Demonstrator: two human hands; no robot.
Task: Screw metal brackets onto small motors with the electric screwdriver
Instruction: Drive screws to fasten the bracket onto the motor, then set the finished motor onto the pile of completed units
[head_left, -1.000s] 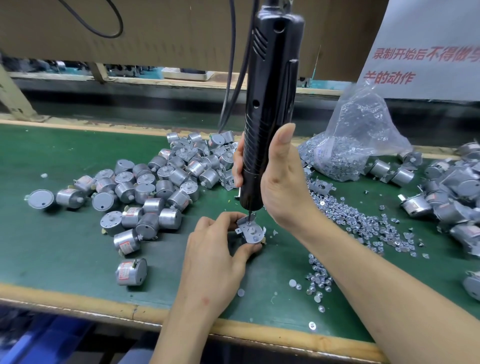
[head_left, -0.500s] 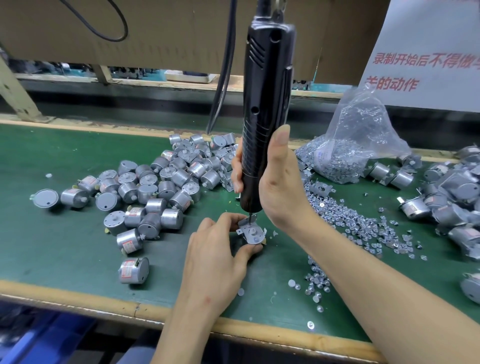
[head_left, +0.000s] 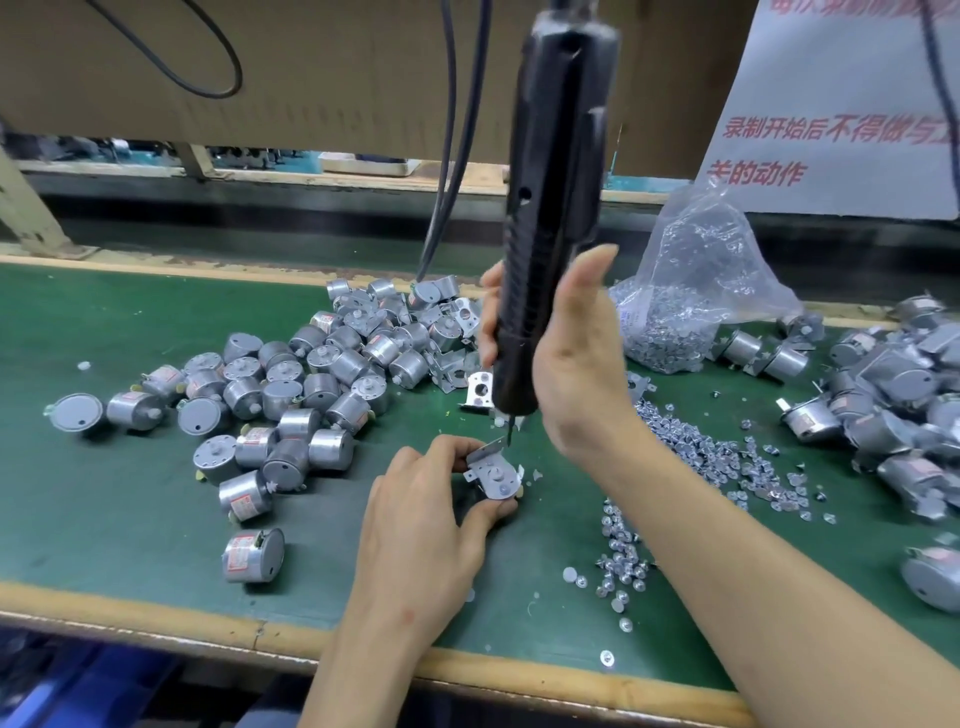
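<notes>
counting the worktop (head_left: 104, 509)

one black screwdriver (head_left: 550, 234). two hands: a left hand (head_left: 415, 530) and a right hand (head_left: 576, 364). one motor with a bracket (head_left: 496, 475). more than thirty bare motors (head_left: 291, 395) in the left pile. the right pile (head_left: 893, 405) is too mixed up to count. one bag of screws (head_left: 691, 291). loose screws (head_left: 696, 441): too many to count. one white sign (head_left: 831, 130).

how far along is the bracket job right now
Done: the bracketed motors heaped at right look finished. In hand: the left hand holds a bracket-topped motor while the right hand grips the electric screwdriver, bit at the bracket's far corner. Left: a big pile of bare motors at left, with loose brackets beside it.
</notes>
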